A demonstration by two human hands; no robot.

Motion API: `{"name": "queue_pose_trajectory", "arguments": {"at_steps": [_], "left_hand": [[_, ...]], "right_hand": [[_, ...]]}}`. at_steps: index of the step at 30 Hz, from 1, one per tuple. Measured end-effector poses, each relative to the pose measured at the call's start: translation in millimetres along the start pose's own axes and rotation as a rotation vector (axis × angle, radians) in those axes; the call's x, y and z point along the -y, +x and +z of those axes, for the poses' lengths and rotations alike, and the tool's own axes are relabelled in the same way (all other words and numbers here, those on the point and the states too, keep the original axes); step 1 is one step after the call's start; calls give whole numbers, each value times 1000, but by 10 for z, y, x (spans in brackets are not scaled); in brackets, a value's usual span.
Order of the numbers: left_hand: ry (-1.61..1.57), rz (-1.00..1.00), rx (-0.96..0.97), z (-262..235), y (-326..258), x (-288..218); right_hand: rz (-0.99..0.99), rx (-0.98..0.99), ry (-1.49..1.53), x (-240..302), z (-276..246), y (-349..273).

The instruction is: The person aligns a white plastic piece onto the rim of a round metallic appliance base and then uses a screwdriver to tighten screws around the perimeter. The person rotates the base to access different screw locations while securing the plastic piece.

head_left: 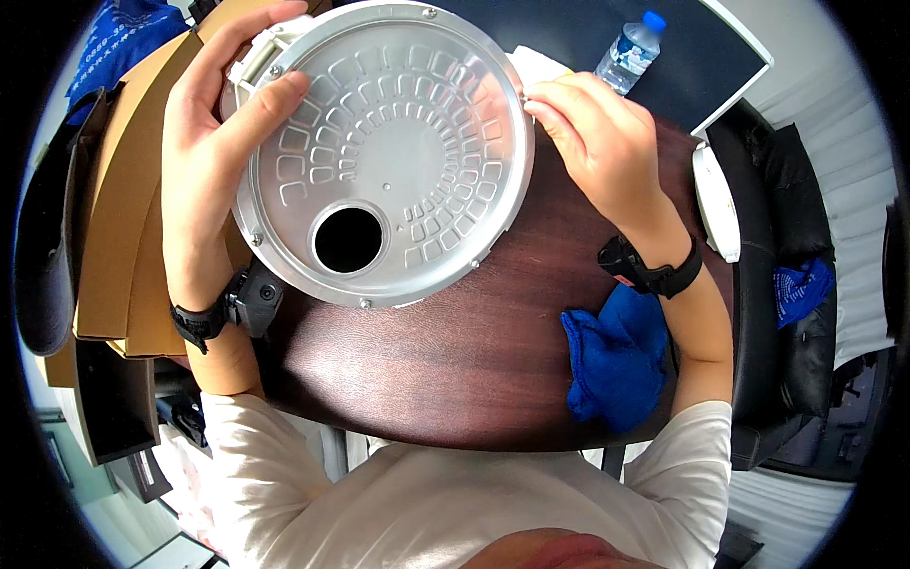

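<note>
The left hand (201,128) is gripping the round metal piece (403,156) at upper centre, apparently steadying it over the desk (474,370); the right hand (607,128) is pinching something tiny (525,95) at its right rim, probably for precision.

A glossy, dark reddish-brown wood-grain surface (455,370) with a curved near edge carries a crumpled blue cloth (618,360) toward its right side.
</note>
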State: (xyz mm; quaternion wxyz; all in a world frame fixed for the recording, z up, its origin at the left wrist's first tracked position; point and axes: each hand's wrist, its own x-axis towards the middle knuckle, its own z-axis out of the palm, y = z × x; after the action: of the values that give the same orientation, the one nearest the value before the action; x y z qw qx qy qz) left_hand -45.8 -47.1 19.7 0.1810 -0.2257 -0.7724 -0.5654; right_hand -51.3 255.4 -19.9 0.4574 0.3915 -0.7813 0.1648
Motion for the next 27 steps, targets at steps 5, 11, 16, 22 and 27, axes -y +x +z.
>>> {"name": "queue_pose_trajectory", "arguments": {"at_steps": [5,11,16,22,27], "left_hand": [[13,-9,20,0,-6,-30],[41,0,-20,18,-22,-32],[55,0,4,-1,-33,-27],[29,-9,13,14,-31,-34],[15,17,-28,61,-56,-64]], "right_hand": [[-6,31,-26,14,-26,-12],[5,56,-24,-5,-46,9],[13,100,-70,39,-82,39],[22,152,-116,68,-103,102],[44,178,-129,70,-51,113]]}}
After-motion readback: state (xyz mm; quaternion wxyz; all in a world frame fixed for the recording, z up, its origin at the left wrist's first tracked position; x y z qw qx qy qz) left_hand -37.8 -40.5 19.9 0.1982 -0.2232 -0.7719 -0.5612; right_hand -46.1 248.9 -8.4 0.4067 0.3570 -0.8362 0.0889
